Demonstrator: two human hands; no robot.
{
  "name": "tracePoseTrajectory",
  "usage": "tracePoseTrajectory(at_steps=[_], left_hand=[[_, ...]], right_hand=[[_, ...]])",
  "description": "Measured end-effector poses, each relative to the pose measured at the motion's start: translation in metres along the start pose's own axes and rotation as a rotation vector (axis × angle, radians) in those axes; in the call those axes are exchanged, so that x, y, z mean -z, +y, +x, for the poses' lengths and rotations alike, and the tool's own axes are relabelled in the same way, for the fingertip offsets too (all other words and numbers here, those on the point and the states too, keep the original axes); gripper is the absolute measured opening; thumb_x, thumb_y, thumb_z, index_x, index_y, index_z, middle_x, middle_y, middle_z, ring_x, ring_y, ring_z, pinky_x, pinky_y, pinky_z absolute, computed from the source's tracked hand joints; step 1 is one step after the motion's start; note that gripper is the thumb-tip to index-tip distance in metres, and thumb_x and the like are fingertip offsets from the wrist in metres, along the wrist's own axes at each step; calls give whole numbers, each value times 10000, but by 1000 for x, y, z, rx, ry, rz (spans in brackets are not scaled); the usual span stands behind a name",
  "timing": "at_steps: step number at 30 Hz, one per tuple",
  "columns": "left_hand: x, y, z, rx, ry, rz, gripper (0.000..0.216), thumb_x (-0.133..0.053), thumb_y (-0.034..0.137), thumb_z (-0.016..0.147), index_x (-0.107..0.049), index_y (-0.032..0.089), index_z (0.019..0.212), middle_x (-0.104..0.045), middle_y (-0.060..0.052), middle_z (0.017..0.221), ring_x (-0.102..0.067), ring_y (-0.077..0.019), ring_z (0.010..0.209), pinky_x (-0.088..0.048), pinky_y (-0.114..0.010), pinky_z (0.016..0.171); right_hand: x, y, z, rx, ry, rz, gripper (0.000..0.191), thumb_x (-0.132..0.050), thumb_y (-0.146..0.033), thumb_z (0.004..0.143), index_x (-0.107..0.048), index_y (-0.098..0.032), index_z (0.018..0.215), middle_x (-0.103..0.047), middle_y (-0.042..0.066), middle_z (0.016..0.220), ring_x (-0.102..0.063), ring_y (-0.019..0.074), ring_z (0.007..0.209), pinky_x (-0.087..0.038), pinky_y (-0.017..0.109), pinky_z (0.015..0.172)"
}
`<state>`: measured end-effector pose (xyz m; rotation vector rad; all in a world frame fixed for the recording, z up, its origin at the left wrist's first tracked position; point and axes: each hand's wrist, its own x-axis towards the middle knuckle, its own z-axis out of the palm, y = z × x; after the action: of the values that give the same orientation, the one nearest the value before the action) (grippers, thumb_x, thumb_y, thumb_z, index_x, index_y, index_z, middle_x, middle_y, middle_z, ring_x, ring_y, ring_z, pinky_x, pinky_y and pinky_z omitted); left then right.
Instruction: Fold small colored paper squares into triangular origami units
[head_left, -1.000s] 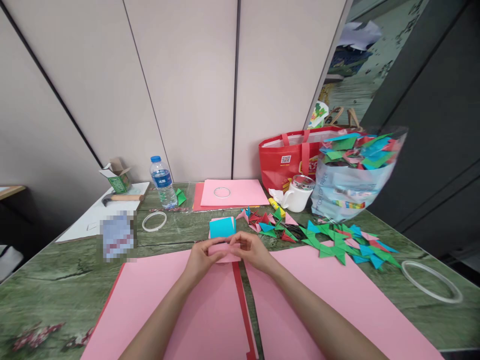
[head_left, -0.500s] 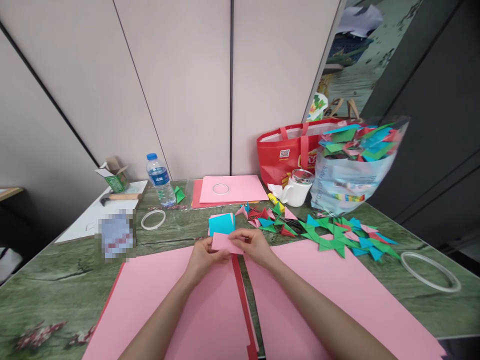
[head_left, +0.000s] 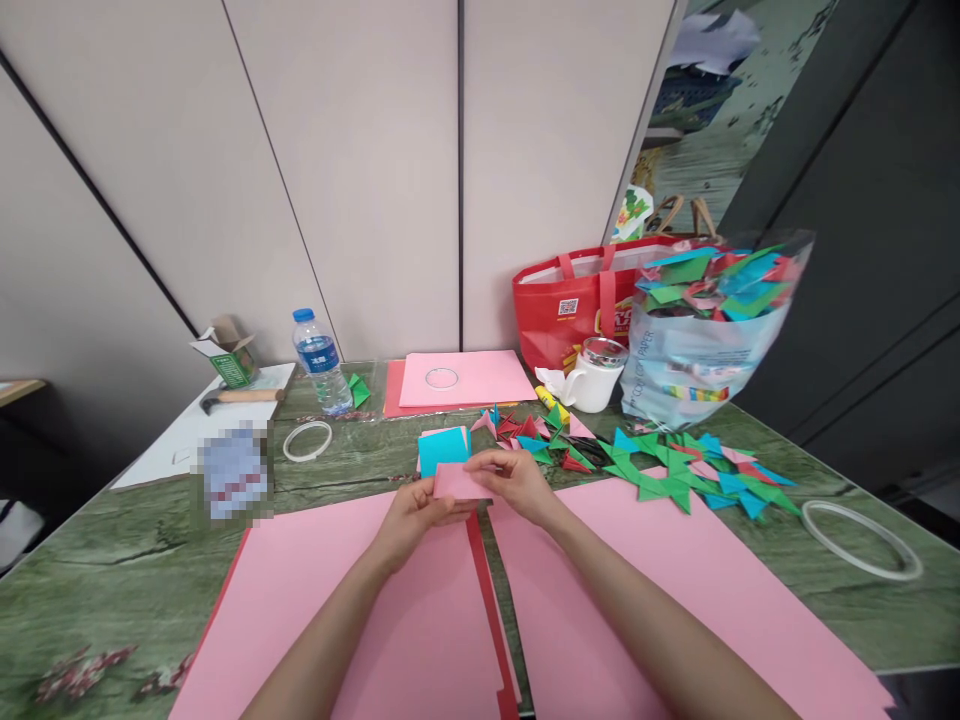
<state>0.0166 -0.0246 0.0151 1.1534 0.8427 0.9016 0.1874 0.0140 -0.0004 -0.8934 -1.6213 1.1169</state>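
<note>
A small pink piece of paper (head_left: 456, 481) is held between my two hands, above the gap between two large pink sheets. My left hand (head_left: 412, 517) pinches its left edge, with the thumb in front and fingers beneath. At the paper's right edge, my right hand (head_left: 516, 482) grips it between thumb and fingertips. Just behind lies a small stack of paper squares with a blue one on top (head_left: 444, 450). Under my forearms spread the left pink sheet (head_left: 300, 590), edged by red paper, and the right pink sheet (head_left: 675, 580).
Folded paper pieces (head_left: 540, 440) lie behind my right hand, beside a ring of green triangles (head_left: 660, 485). Further back stand a white mug (head_left: 592, 380), a filled plastic bag (head_left: 690, 350), a red bag (head_left: 547, 320) and a water bottle (head_left: 321, 365). A hammer (head_left: 244, 396) lies left.
The small pink paper and both hands have shifted slightly right. My right hand has risen a little, and the paper's face now looks more level along its top edge.
</note>
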Motion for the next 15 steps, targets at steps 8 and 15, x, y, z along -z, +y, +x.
tracePoseTrajectory(at_steps=[8, 15], left_hand=[[6, -4, 1, -29, -76, -121, 315, -512, 226, 725, -616, 95, 992, -629, -110, 1059, -538, -261, 1033, -327, -415, 961], [5, -1, 2, -67, -19, -86, 412, -458, 166, 710, -557, 140, 1109, -598, -60, 1114, -504, -235, 1072, -337, -396, 963]], right_hand=[[3, -1, -1, -12, -4, -1, 135, -593, -248, 695, -667, -173, 780, -671, 49, 816, -602, 179, 783, -456, 297, 693], [2, -2, -1, -21, 5, -7, 159, -595, -271, 692, -668, -171, 792, -674, 51, 829, -603, 188, 792, -459, 307, 703]])
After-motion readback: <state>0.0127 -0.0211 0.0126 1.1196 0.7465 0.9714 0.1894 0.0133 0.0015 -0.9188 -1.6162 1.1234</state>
